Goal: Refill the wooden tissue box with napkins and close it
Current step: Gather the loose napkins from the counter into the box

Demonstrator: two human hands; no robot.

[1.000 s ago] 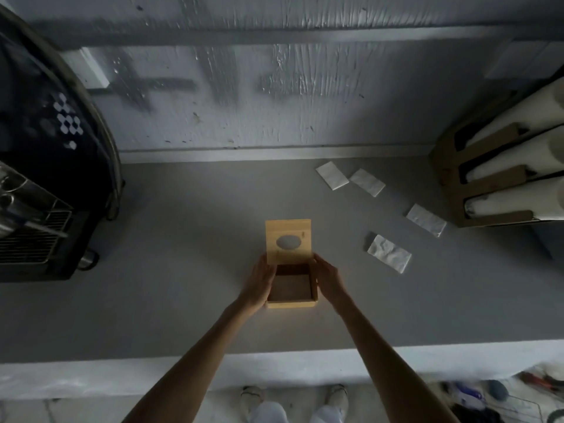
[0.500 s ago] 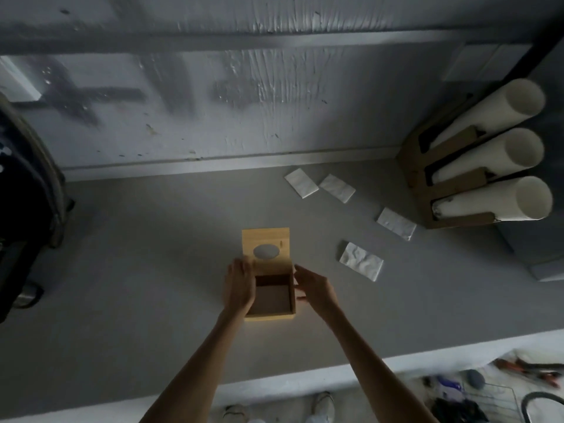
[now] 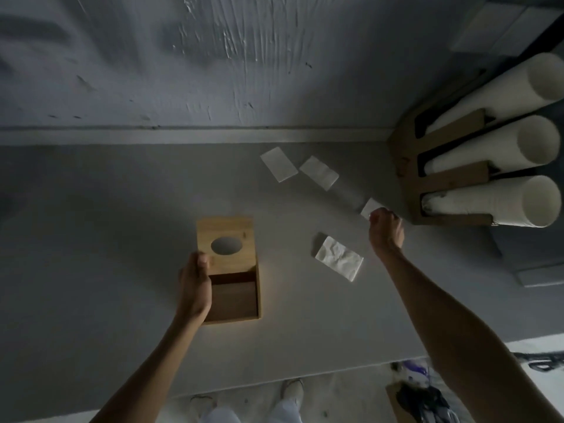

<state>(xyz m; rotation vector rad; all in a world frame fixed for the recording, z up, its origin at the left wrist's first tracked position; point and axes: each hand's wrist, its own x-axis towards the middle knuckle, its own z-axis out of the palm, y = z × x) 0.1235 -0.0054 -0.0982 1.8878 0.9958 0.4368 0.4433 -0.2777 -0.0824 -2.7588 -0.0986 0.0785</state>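
My left hand grips the left wall of the open wooden tissue box on the counter, its lid slid back. My right hand, off to the box's right, pinches a napkin beside the cup dispenser. A crumpled napkin lies between box and right hand.

Open box on counter; napkins right of it; cup holder far right.
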